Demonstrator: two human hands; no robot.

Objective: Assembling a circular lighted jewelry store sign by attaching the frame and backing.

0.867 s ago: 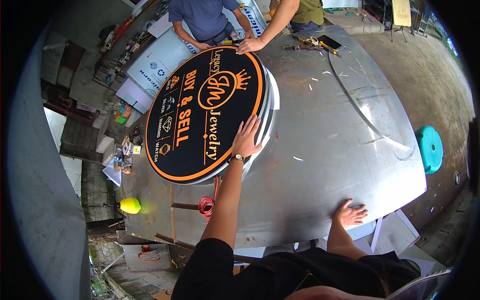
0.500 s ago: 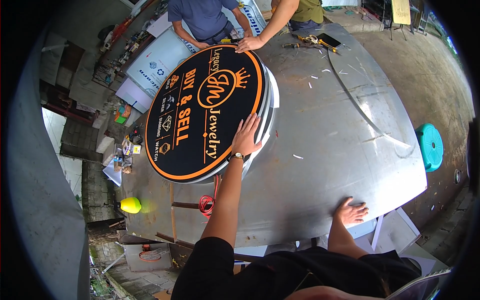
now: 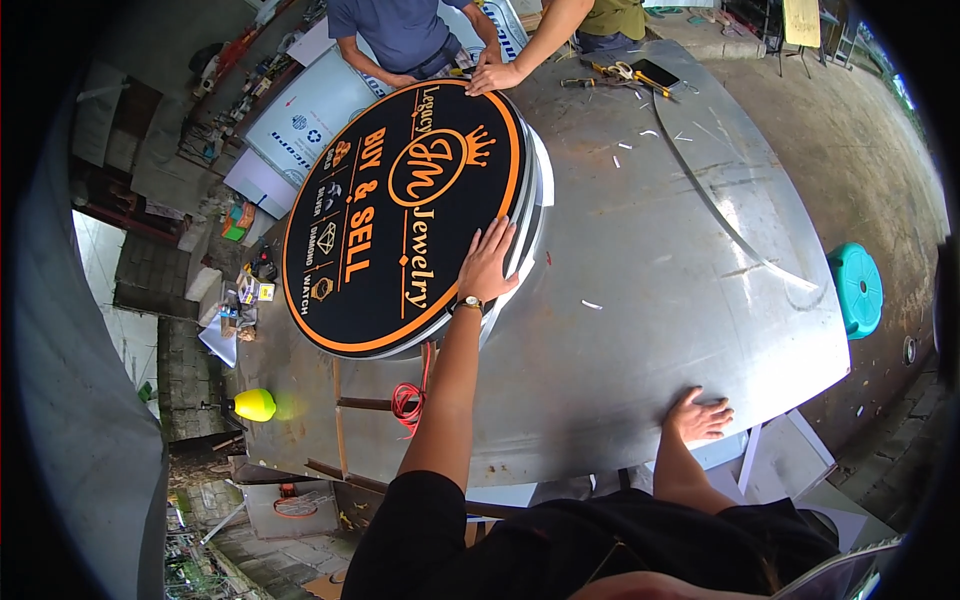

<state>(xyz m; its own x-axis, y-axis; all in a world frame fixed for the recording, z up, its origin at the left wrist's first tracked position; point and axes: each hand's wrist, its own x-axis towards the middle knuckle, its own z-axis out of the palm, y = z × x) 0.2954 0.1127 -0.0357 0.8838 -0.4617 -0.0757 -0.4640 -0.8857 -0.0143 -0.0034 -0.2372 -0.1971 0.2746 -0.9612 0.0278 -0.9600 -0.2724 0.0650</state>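
A large round black sign (image 3: 385,230) with an orange rim and gold and orange lettering lies face up on the metal table (image 3: 600,370). My left hand (image 3: 488,262), with a watch at its wrist, rests flat on the sign's right edge, fingers stretched out over the rim. My right hand (image 3: 702,414) lies spread on the table's near right edge and holds nothing. At the far end of the sign, another person's hand (image 3: 492,76) touches its top edge. A second person in a blue shirt (image 3: 398,35) stands there too, hands close to the sign.
Scissors (image 3: 622,70), a phone (image 3: 656,73) and other tools lie at the far right. A thin curved strip (image 3: 722,232) and white scraps cross the table. Red cable (image 3: 406,404) sits below the sign. A yellow-green bottle (image 3: 255,405) stands left; a teal stool (image 3: 858,290) is beyond the right edge.
The whole view has shifted slightly, with the sign sitting a little further left in the picture. Both my hands keep their places on the sign and the table.
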